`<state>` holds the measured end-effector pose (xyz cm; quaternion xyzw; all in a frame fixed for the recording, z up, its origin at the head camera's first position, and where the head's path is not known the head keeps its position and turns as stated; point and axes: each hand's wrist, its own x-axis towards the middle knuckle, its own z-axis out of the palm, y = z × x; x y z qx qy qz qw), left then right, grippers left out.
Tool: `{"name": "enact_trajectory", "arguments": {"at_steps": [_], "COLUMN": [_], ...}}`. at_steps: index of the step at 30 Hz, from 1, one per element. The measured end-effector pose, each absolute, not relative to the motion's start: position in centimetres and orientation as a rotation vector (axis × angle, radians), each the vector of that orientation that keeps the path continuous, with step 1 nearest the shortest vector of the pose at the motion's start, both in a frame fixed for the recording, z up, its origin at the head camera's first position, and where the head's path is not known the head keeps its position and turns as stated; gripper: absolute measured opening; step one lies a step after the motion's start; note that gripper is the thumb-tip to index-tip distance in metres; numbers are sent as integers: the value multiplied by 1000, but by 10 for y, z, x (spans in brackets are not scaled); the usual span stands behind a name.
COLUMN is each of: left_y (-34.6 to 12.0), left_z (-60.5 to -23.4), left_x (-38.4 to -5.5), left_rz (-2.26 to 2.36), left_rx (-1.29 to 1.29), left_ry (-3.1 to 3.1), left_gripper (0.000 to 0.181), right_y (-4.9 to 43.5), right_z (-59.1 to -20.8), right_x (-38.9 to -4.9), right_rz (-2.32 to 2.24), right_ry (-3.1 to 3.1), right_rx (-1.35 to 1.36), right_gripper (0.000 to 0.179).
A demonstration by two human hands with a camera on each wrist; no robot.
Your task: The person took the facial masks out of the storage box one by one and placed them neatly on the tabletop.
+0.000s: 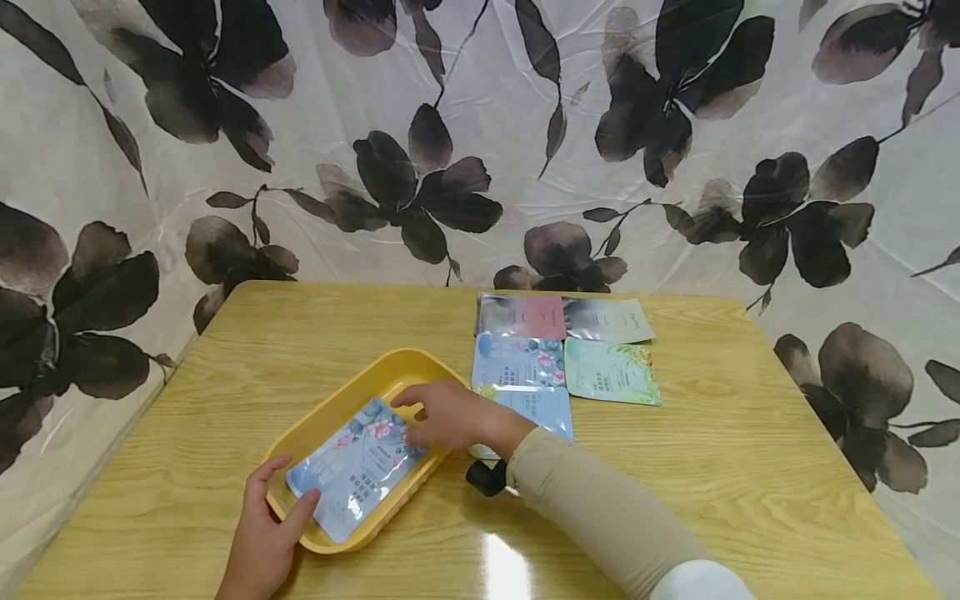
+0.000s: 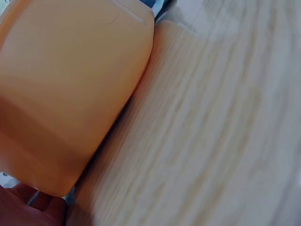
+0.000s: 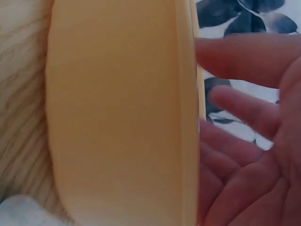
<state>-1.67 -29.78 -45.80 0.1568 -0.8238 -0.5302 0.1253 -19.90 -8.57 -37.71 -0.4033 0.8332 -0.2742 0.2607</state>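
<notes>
A yellow plastic basket (image 1: pixel 281 443) stands slanted on the table, with a blue floral face mask packet (image 1: pixel 358 479) lying in it. My left hand (image 1: pixel 264 533) holds the basket's near left corner, thumb and forefinger at the rim. In the left wrist view, fingers (image 2: pixel 41 203) show beside the basket's outer wall (image 2: pixel 70 94). My right hand (image 1: pixel 448 414) reaches over the basket's right rim, above the packet's far end. Its thumb and fingers are apart; whether they touch the packet is hard to tell. In the right wrist view, the basket wall (image 3: pixel 117 113) hides the packet.
Right of the basket lie more packets: a pink and grey one (image 1: pixel 525 317), a silver one (image 1: pixel 607 321), a blue floral one (image 1: pixel 517 360), a green one (image 1: pixel 613 371) and a light blue one (image 1: pixel 542 407), partly behind my right arm. A floral cloth (image 1: pixel 420 192) hangs behind the table.
</notes>
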Motion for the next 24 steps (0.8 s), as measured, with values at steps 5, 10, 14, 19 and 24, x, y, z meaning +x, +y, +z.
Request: {"name": "enact_trajectory", "arguments": {"at_steps": [5, 10, 14, 19, 24], "left_y": [-299, -300, -299, -298, -298], "left_z": [-458, -458, -457, -457, -459], "left_x": [-17, -17, -17, -17, -17], "left_rz": [-1546, -1544, -1531, -1531, -1539], "left_rx": [491, 468, 451, 453, 451], "left_ry": [-2406, -2406, -2399, -2400, -2394], "left_gripper": [61, 60, 59, 58, 58], "right_y": [-104, -110, -109, -108, -108], "right_z": [-380, -386, -390, -392, -393], "right_x": [-197, -196, -197, -199, -201], "right_rz": [-545, -525, -550, -573, -588], "right_ry": [2302, 2308, 2296, 2289, 2261], "right_rx": [-1128, -1107, -1096, -1064, -1026], "right_gripper": [54, 57, 56, 56, 56]}}
